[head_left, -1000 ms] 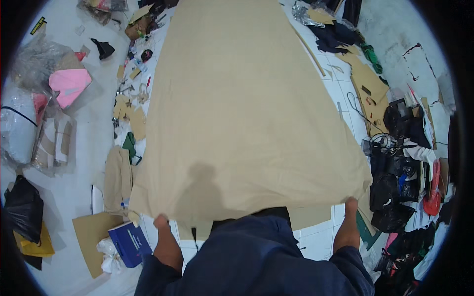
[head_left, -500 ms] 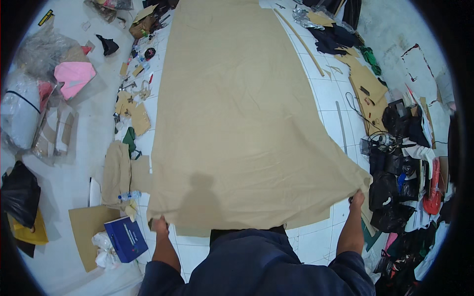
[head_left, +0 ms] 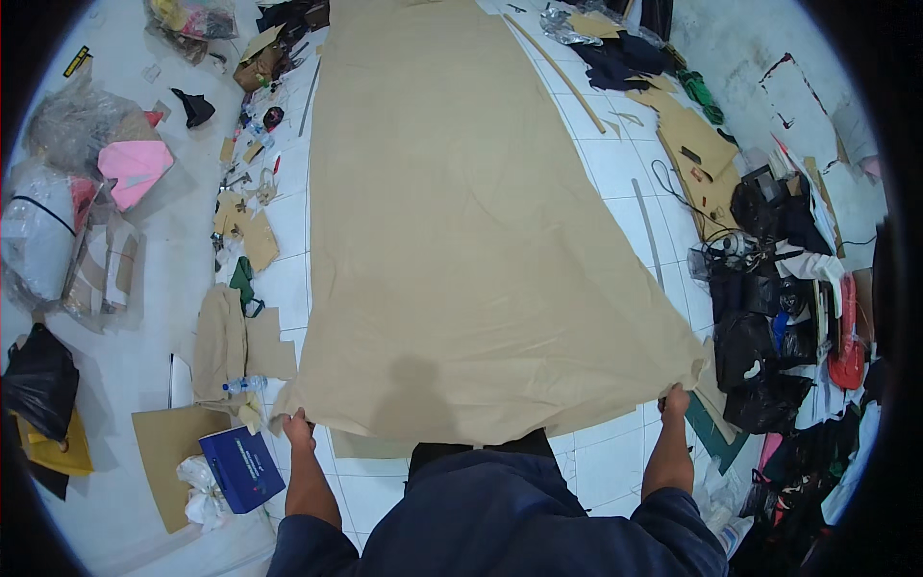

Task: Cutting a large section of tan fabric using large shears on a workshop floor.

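A long beige cloth [head_left: 452, 212] stretches away from me over the white tiles, its near edge pulled wide between my hands. My left hand [head_left: 299, 429] is closed on the near left corner. At the near right corner, my right hand [head_left: 676, 400] grips the cloth in the same way. Faint creases run across the fabric, and a shadow falls on its near middle. Under the near edge, a strip of another beige layer [head_left: 361, 447] shows.
On the left lie folded beige cloth [head_left: 219, 346], a water bottle [head_left: 245, 384], and a blue box [head_left: 242, 468]. Black bags [head_left: 755, 351], a green mat [head_left: 713, 433], and brown cardboard [head_left: 697, 144] crowd the right. A metal ruler [head_left: 646, 226] and a wooden strip [head_left: 558, 72] rest beside the cloth.
Both hands have shifted slightly left, the left one also a little up and the right one down. The near left corner of the cloth now spreads further left.
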Action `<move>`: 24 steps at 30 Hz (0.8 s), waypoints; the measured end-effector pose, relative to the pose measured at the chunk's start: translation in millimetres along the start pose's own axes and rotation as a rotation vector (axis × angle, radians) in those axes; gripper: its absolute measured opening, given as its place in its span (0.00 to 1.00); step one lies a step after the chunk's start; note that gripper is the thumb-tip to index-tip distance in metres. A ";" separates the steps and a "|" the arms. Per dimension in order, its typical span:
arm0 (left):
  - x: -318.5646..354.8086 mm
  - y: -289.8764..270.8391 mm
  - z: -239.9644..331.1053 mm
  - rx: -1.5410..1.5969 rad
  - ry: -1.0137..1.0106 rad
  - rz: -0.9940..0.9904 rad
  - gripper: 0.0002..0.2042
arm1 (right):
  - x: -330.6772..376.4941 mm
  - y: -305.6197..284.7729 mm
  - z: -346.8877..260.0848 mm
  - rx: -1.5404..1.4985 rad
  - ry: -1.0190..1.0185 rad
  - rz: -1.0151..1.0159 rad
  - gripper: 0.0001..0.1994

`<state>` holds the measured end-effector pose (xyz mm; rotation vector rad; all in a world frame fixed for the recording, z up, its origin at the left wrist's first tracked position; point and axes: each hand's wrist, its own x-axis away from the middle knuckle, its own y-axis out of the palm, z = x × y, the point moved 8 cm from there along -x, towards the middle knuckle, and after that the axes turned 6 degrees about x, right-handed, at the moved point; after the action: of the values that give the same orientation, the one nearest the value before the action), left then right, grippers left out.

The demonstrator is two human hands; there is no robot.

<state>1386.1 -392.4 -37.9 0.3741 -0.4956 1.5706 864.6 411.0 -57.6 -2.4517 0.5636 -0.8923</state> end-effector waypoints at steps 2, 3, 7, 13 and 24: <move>-0.1 -15.9 0.2 -0.102 0.003 -0.008 0.12 | 11.8 2.6 22.0 -0.004 0.078 -0.035 0.17; -0.3 -20.7 -1.6 -0.143 -0.002 -0.025 0.13 | 16.0 6.2 31.9 -0.003 0.155 -0.063 0.17; -3.5 5.0 5.8 -0.121 0.082 -0.115 0.15 | 12.8 22.9 34.4 -0.172 0.172 -0.078 0.17; -79.4 71.8 146.2 -0.275 0.340 -0.159 0.21 | -59.3 144.5 -126.6 -0.286 -0.165 -0.414 0.17; -101.0 243.5 418.2 0.029 0.496 -0.468 0.08 | -74.9 29.6 -463.6 -0.317 -0.497 -0.157 0.18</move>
<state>1124.3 -703.1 243.7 0.0995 0.0058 1.1564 491.8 294.1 204.6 -2.8924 0.3538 -0.2277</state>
